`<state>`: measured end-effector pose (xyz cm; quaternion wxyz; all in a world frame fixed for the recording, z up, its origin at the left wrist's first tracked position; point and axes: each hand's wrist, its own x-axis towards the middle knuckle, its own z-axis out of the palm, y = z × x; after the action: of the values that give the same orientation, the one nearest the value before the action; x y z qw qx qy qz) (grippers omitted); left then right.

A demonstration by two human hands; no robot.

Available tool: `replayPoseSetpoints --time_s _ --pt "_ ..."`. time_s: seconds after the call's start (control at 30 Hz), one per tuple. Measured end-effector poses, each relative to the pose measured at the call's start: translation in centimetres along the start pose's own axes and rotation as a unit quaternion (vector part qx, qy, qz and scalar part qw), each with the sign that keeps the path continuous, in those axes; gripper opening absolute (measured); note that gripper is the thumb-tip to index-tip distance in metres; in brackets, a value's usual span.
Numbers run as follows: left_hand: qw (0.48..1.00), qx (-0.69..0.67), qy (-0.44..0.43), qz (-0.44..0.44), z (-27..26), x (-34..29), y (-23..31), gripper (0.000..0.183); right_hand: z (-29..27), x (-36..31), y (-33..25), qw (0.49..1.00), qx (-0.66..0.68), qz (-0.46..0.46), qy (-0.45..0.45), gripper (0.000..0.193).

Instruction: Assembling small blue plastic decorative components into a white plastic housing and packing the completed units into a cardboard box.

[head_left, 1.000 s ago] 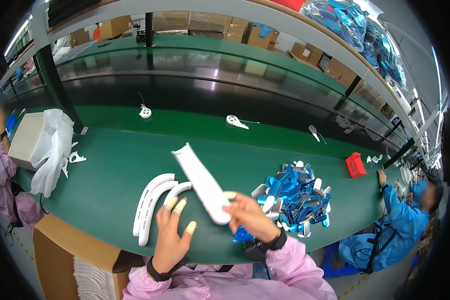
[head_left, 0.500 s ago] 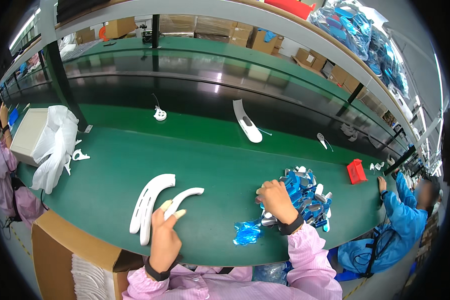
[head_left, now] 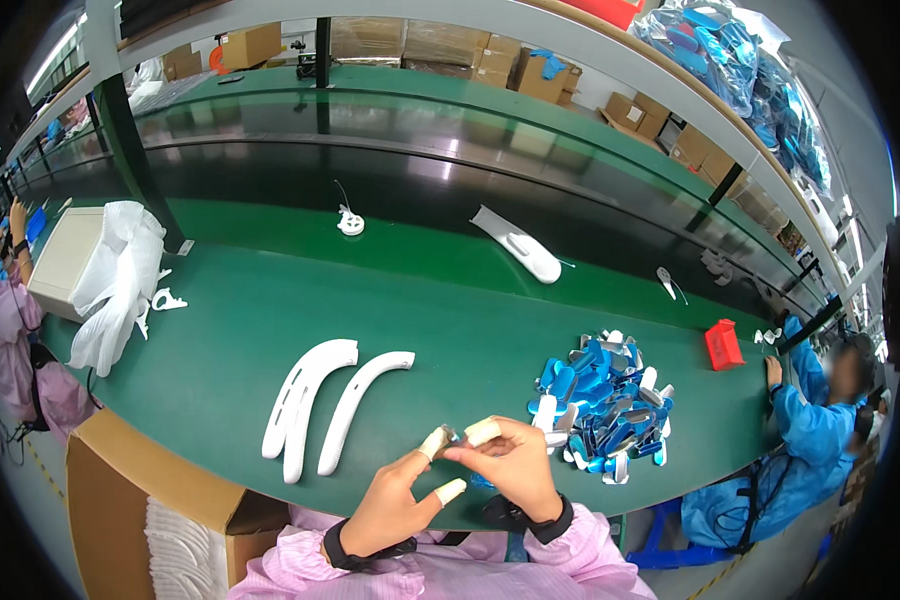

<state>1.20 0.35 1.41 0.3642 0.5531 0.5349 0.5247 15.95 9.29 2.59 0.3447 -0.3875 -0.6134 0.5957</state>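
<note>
My left hand [head_left: 400, 503] and my right hand [head_left: 515, 465] meet over the table's front edge. Between the right thumb and index finger is a small bluish piece [head_left: 455, 436], mostly covered by fingers. The left index fingertip touches it, while the left thumb stands apart. Pale finger cots cover several fingertips. A bit of crumpled blue film [head_left: 481, 482] shows beneath the right hand. To the left lie a wide curved white part [head_left: 310, 400] with slots and a slimmer curved white part [head_left: 355, 410]. A heap of blue-filmed, silvery small pieces [head_left: 610, 400] lies right of my hands.
On the strip behind lie a round white part [head_left: 350, 222], a long white shell [head_left: 518, 245] and a small white part [head_left: 666, 283]. A red bin [head_left: 724, 346] stands right, near a person in blue [head_left: 820, 420]. A cardboard box [head_left: 150, 475] sits front left.
My left hand has left the curved white parts and moved right. My right hand has come left from the heap with a small piece. The long white shell has turned, and the view has shifted.
</note>
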Motion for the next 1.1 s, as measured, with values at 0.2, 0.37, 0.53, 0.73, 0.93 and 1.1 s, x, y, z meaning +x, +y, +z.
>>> replayPoseSetpoints --time_s 0.2,0.37,0.53,0.73,0.93,1.1 --pt "0.998 -0.046 -0.010 -0.030 -0.7 -0.1 -0.3 0.051 0.2 -0.4 0.4 0.992 0.056 0.048 -0.107 0.008" --pt "0.993 -0.084 -0.043 -0.076 -1.2 -0.6 -1.0 0.047 0.1 -0.2 0.9 0.980 0.101 0.087 -0.147 0.007" --pt "0.978 -0.184 -0.020 -0.099 -1.3 -1.0 -2.1 0.035 -0.2 -0.3 1.4 0.977 0.132 0.072 -0.150 0.009" --pt "0.984 -0.139 0.054 -0.099 -2.3 -0.7 -1.4 0.020 -3.2 -0.1 1.7 0.965 -0.140 -0.184 0.121 0.019" --pt "0.992 -0.097 0.018 -0.074 -1.2 -0.4 -1.7 0.023 -0.5 -1.3 -0.3 0.979 -0.119 -0.164 0.015 0.029" --pt "0.977 -0.186 0.007 -0.107 -1.0 -0.8 -2.1 0.023 0.9 -0.6 0.0 0.984 -0.087 -0.151 -0.027 0.015"
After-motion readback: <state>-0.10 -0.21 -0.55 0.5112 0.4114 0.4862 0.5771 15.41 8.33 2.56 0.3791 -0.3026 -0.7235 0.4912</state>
